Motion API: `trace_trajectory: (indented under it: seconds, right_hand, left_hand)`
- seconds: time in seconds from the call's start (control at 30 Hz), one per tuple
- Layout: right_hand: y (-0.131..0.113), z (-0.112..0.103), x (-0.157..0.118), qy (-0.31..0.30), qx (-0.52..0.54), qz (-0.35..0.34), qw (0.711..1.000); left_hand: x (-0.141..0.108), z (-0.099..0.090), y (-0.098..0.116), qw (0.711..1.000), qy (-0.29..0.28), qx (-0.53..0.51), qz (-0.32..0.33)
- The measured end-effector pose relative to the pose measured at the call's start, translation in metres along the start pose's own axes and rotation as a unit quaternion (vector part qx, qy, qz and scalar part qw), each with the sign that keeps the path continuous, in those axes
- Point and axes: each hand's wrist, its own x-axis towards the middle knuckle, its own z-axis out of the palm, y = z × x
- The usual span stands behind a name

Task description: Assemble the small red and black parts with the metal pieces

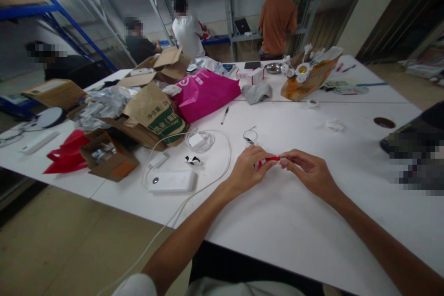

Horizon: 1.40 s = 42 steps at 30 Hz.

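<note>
Just above the white table [277, 226], my left hand [249, 169] is closed around a small red and white item [273, 158]. Fingertips of my right hand [310, 169] pinch the item's other end, so the two hands almost meet. Fingers cover most of it, and I cannot make out its kind. A thin looped cord [250, 137] with a dark part lies just beyond my left hand. Left of that hand are a small black and white figure [193, 161] and a white power bank [173, 181] with a cable.
Cardboard boxes, a brown paper bag [156, 113] and a magenta bag [206, 95] crowd the left and back. A pen [225, 115], grey cloth [256, 94] and tape roll [312, 103] lie farther off. A dark bag [416, 132] sits at right. Several people are in the background.
</note>
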Motion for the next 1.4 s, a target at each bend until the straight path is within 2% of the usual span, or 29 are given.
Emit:
trace_trajectory:
  seconds: [0.17, 0.33, 0.47, 0.63, 0.73, 0.93, 1.0, 1.07, 1.17, 1.23, 1.3, 1.4]
  right_hand:
    - [0.002, -0.002, 0.000, 0.006, 0.005, -0.015, 1.000]
    - [0.002, -0.002, 0.001, 0.021, 0.012, -0.027, 0.999]
    - [0.005, -0.004, 0.002, 0.046, -0.011, -0.038, 0.998]
    - [0.007, -0.013, 0.003, 0.099, -0.069, -0.064, 0.991]
    - [0.005, -0.021, 0.005, 0.131, -0.086, -0.065, 0.986]
    - [0.005, -0.031, 0.010, 0.159, -0.106, -0.047, 0.980]
    - [0.006, -0.033, 0.010, 0.159, -0.115, -0.044, 0.980]
    - [0.007, -0.035, 0.010, 0.152, -0.129, -0.040, 0.979]
    - [0.004, -0.039, 0.011, 0.131, -0.168, -0.044, 0.976]
    - [0.001, -0.045, 0.013, 0.111, -0.212, -0.060, 0.969]
    - [0.000, -0.057, 0.016, 0.085, -0.266, -0.084, 0.957]
    - [0.008, -0.081, 0.019, 0.027, -0.342, -0.101, 0.934]
  left_hand:
    - [0.000, -0.005, 0.010, 0.994, -0.041, -0.049, -0.090]
    - [0.002, -0.007, 0.015, 0.967, -0.090, -0.145, -0.191]
    - [0.006, -0.006, 0.012, 0.941, -0.058, -0.246, -0.226]
    - [0.010, -0.010, 0.007, 0.906, 0.022, -0.329, -0.266]
    - [0.011, -0.013, 0.003, 0.900, 0.046, -0.342, -0.265]
    - [0.011, -0.011, 0.000, 0.906, 0.037, -0.329, -0.263]
    - [0.011, -0.011, 0.002, 0.917, 0.030, -0.306, -0.254]
    - [0.010, -0.012, 0.004, 0.940, 0.018, -0.243, -0.236]
    - [0.007, -0.011, 0.004, 0.977, -0.005, -0.101, -0.187]
    - [0.003, -0.008, 0.002, 0.991, -0.027, 0.001, -0.129]
    - [-0.001, -0.004, -0.002, 0.991, -0.063, 0.096, -0.062]
    - [-0.005, 0.002, -0.007, 0.973, -0.120, 0.199, -0.003]
